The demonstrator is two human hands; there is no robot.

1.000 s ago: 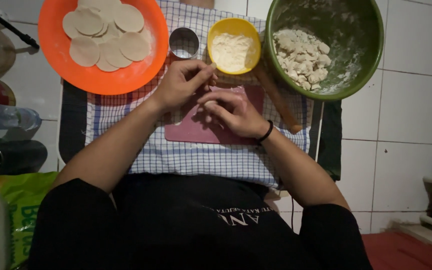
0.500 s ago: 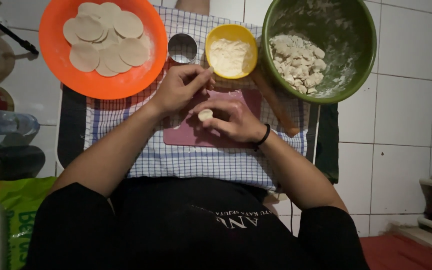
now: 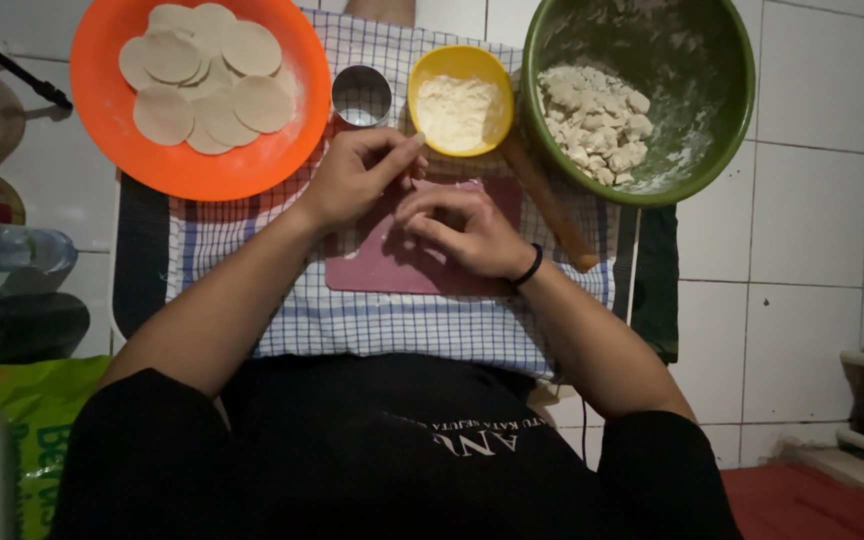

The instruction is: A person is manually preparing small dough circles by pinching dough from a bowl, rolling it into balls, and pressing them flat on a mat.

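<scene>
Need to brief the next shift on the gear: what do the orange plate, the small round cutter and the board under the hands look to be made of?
Orange plate: probably plastic, with an even bright colour and a smooth matt surface dusted with flour. Round cutter: likely metal, a thin grey ring with a shiny rim. Board: looks like plastic or silicone, flat, dull pink, no grain. The left hand and right hand hide its middle.

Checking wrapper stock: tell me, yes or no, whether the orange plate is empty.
No. The orange plate holds a pile of flat round dough discs, overlapping on its floured surface.
</scene>
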